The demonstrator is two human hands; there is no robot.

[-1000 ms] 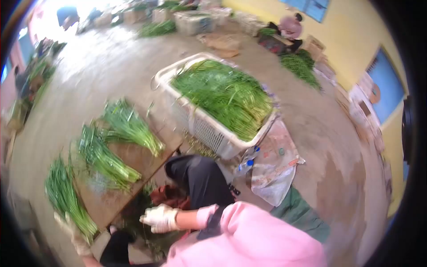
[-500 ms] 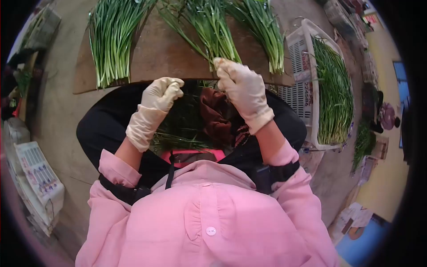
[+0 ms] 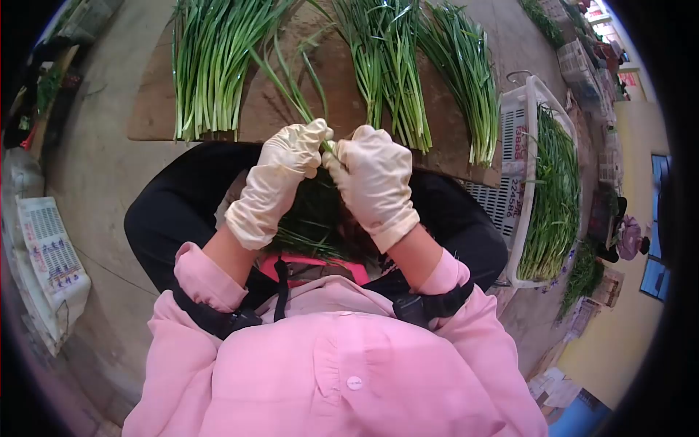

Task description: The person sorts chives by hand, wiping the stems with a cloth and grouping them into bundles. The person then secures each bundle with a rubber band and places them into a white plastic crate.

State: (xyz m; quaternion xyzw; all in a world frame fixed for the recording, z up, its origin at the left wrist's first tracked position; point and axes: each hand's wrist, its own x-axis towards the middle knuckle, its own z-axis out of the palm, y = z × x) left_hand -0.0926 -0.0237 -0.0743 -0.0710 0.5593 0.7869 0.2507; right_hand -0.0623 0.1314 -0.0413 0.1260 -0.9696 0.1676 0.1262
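White printed bundle (image 3: 54, 258) at 9 o'clk; other person (image 3: 629, 237) at 3, nr blue window (image 3: 653, 277); yellow wall (image 3: 615, 331) approx 4.

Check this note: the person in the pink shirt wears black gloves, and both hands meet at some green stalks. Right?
Not quite: the gloves on the left hand and right hand are off-white, as the head view shows. The pink shirt is right, and the hands meet at some green stalks.

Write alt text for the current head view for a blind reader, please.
The gloved left hand and right hand hold a few green stalks. Beyond, green bunches lie on a wooden board; a white basket of greens stands at right.
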